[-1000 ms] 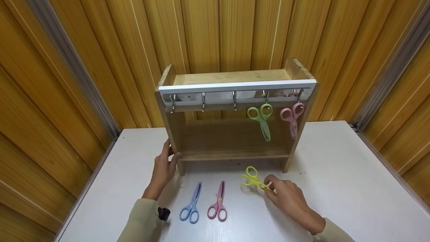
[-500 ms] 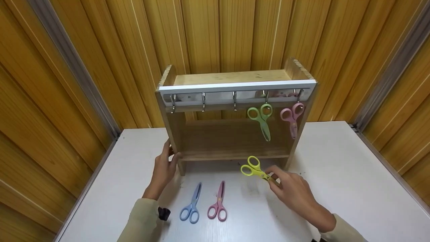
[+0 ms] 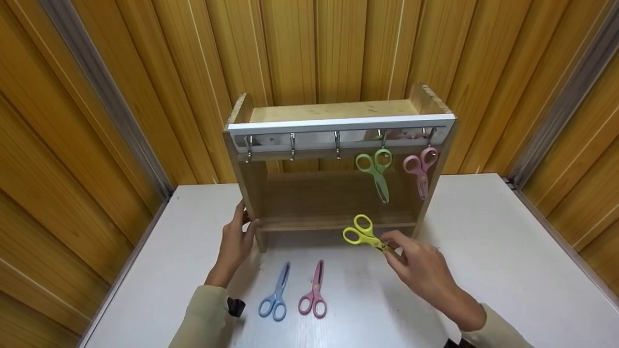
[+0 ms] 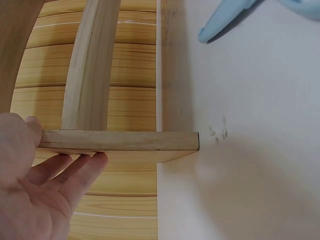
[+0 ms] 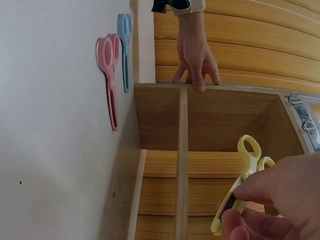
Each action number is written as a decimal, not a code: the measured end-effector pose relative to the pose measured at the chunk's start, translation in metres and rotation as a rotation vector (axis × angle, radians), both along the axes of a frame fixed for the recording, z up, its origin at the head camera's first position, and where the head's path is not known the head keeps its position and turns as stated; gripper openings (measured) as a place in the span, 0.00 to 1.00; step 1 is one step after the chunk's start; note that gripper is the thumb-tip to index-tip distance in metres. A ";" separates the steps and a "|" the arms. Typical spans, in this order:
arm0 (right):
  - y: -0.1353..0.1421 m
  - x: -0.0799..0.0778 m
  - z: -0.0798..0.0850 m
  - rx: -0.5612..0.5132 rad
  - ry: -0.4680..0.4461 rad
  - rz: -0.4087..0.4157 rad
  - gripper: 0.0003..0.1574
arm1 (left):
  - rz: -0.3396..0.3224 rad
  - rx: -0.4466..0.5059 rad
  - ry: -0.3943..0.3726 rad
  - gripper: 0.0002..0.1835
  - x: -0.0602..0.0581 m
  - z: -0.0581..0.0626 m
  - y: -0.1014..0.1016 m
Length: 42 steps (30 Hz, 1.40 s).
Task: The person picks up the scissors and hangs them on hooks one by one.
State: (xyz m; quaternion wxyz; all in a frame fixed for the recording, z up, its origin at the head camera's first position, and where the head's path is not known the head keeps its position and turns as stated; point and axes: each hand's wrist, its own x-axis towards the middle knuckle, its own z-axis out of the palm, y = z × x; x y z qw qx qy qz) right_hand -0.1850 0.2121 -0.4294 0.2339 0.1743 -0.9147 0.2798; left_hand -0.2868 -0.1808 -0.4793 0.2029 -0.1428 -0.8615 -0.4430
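Observation:
My right hand (image 3: 425,270) pinches yellow scissors (image 3: 365,231) by the blades, between thumb and fingers. Their finger loops point up and left, in front of the lower board of a wooden shelf (image 3: 338,226). In the right wrist view the yellow scissors (image 5: 250,159) show one loop upright, the other partly behind the hand. My left hand (image 3: 237,244) grips the shelf's left side panel (image 4: 125,141), thumb at the front edge and fingers along the outer face. Green scissors (image 3: 379,176) and pink scissors (image 3: 421,174) hang from the two rightmost hooks.
Blue scissors (image 3: 276,295) and another pair of pink scissors (image 3: 315,292) lie on the white table (image 3: 358,319), blades toward the shelf. Three bare hooks, among them the middle hook (image 3: 337,145), line the rail's left part. Wood-look panels (image 3: 338,48) enclose the back and sides.
My right hand has lifted the yellow scissors off the table, upward and slightly toward the shelf, turning the loops up. My left hand and the shelf have stayed put.

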 end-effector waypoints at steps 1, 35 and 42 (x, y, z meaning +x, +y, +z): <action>-0.001 0.000 0.001 -0.001 0.011 0.001 0.18 | -0.003 0.001 0.006 0.36 0.000 0.000 0.000; -0.039 -0.028 0.059 -0.215 0.275 0.171 0.19 | -0.041 0.016 0.055 0.35 -0.001 -0.001 -0.001; -0.048 -0.038 0.064 -0.260 0.279 0.176 0.18 | -0.035 0.005 0.053 0.35 -0.002 -0.002 -0.002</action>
